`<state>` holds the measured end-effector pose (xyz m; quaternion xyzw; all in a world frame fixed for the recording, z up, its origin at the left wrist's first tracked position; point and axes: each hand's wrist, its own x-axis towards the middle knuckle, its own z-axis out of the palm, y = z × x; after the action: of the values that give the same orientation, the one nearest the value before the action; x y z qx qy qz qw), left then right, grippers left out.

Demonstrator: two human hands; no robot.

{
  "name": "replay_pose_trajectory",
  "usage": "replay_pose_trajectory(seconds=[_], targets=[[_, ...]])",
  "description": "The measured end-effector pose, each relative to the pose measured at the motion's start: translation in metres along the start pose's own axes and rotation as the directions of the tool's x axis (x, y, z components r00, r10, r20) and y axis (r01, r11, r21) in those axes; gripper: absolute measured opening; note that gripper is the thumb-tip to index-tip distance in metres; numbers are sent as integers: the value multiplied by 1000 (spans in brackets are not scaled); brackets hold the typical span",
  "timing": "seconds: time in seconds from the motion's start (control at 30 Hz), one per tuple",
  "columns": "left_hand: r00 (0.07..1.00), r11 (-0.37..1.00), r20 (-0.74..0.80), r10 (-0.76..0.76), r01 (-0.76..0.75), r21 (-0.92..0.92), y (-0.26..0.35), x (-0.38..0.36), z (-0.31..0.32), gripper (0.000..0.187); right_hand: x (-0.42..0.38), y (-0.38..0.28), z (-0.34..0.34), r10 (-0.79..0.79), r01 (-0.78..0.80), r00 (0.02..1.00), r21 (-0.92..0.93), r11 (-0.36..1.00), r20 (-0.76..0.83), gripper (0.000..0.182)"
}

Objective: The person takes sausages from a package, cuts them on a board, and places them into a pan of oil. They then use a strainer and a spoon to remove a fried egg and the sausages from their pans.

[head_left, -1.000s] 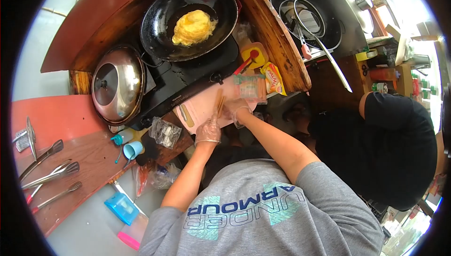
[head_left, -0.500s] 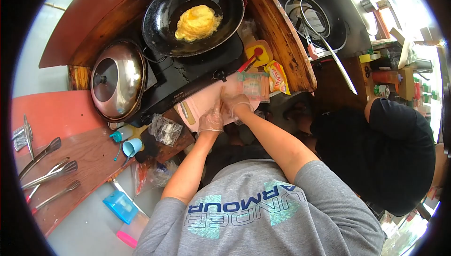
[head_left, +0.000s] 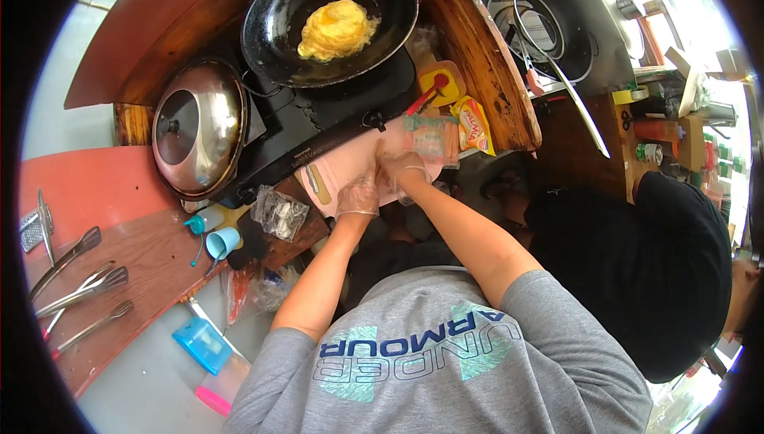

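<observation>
Both my hands wear clear plastic gloves and meet over a pink cutting board (head_left: 354,165). Between them, a slim brownish-pink sausage (head_left: 378,152) sticks up past the fingers, its lower part covered. My left hand (head_left: 360,195) is closed around its lower end. My right hand (head_left: 403,171) is closed against it from the other side. On the board's left part lies a knife or peeler with a pale handle (head_left: 318,185). Just beyond my right hand is a clear and teal pack of sausages (head_left: 434,139).
A black wok (head_left: 270,44) with a yellow omelette (head_left: 338,29) sits on the stove (head_left: 318,131). Left are a metal lid (head_left: 211,135), a blue cup (head_left: 223,243) and several tongs (head_left: 83,291). A yellow Palmia pack (head_left: 474,125) lies right. A person in black (head_left: 637,275) is close by.
My hands stay together at the board with the sausage, shifting only slightly. The person in black on the right has leaned over, and the view has moved a little.
</observation>
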<state>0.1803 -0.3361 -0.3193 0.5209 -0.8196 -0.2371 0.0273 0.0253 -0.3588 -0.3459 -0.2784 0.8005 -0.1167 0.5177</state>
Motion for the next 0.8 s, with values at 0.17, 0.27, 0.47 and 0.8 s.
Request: replay_pose_trajectory(seconds=[0.17, 0.27, 0.47, 0.8], targets=[[991, 990, -66, 120, -114, 77, -5, 0, 2, 72, 9, 8, 6, -23, 21, 1000, 86, 996, 15, 63], [997, 995, -22, 76, -74, 71, 0, -2, -3, 70, 8, 7, 5, 2, -2, 1000, 78, 997, -7, 63], [999, 999, -8, 46, -46, 14, 6, 1, -8, 68, 5, 2, 3, 18, -17, 999, 23, 1000, -27, 67], [997, 998, 80, 20, -24, 52, 0, 4, 0, 62, -2, -6, -5, 57, -59, 996, 29, 998, 68, 46]])
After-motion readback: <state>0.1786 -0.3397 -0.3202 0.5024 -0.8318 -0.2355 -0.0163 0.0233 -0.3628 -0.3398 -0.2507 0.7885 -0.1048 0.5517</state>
